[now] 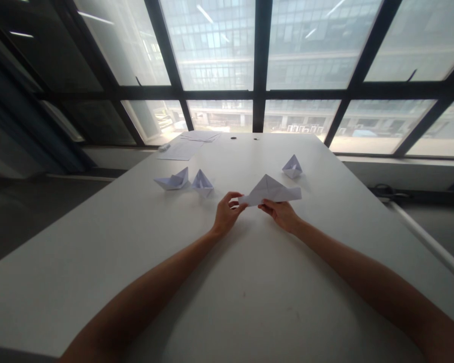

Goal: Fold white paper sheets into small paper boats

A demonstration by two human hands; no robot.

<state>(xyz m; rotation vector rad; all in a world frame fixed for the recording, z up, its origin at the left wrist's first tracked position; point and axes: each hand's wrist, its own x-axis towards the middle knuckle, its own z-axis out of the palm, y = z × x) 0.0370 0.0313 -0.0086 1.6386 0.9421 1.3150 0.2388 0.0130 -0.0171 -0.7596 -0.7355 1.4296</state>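
A folded sheet of white paper point(270, 189), with a triangular peak and a flat strip along its lower edge, is held up above the table. My left hand point(227, 209) pinches the left end of that strip between thumb and fingers. At the lower edge, right of the middle, my right hand point(282, 214) grips the paper with the thumb on the near side. Beyond my left hand sit a paper boat point(173, 180) and, beside it, another paper boat point(203, 182). A third paper boat point(292, 167) stands farther back on the right.
The white table point(136, 237) reaches toward large windows with dark frames point(260, 60). Flat white sheets point(183, 148) lie at its far left, near a small pale object point(164, 147). A white pipe point(427, 237) runs beside the right edge.
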